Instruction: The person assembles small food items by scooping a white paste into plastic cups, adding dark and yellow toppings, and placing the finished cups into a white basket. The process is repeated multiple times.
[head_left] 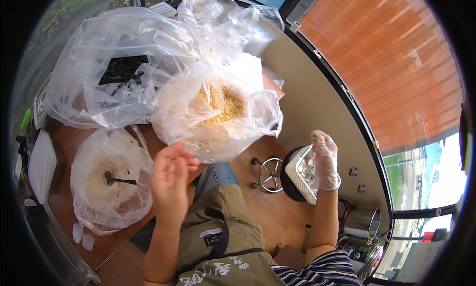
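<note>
My left hand, bare, is held palm up with its fingers loosely bent and apart, holding nothing. Just beyond its fingertips is a clear plastic bag, opened wide around golden-yellow crumbs. My right hand wears a thin clear glove and is raised at the right. Its fingertips pinch a small pale, brownish lump whose kind I cannot make out. Below that hand, a white textured tray with whitish pieces in it rests on a round black stool.
Farther left, a large clear bag holds dark, shredded-looking stuff. Nearer lies a bag of pale powder with a black-handled spoon. White lids stand at the left edge. A metal pot is at the lower right.
</note>
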Available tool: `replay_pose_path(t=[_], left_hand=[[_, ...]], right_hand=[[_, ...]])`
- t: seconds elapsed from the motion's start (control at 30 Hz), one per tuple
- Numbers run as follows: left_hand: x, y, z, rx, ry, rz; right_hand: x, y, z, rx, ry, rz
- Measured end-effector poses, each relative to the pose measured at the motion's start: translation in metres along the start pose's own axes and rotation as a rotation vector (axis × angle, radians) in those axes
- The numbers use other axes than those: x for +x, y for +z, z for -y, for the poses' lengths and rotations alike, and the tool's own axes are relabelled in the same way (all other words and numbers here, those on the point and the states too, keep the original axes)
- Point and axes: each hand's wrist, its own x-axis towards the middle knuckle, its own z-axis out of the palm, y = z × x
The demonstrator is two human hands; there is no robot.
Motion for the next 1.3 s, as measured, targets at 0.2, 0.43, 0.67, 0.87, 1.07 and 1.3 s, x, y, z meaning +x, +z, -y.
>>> replay_pose_path(t=[0.2,0.43,0.67,0.87,1.07,1.3], left_hand=[[-0.044,-0.062,0.006,0.055,-0.048,-0.112],[-0.102,-0.154,-0.006,0.578,0.327,-0.560],[-0.169,-0.264,-0.028,0.649,0.646,-1.228],[-0.168,-0.380,-0.021,1.232,0.234,-0.987],[-0.167,-0.402,-0.003,0.950,0.192,-0.806],[-0.174,-0.411,-0.005,0.918,0.226,-0.747]], right_hand=[[0.013,-0.136,-0.130,-0.885,0.441,-0.313],[0.008,0.013,-0.042,-0.492,-0.605,-0.273],[-0.194,0.279,0.090,0.477,-0.603,0.664],[-0.355,0.430,0.137,0.089,-0.709,1.378],[-0.409,0.560,0.068,-0.120,-0.066,1.399],[-0.415,0.565,0.048,0.026,-0.508,1.218]])
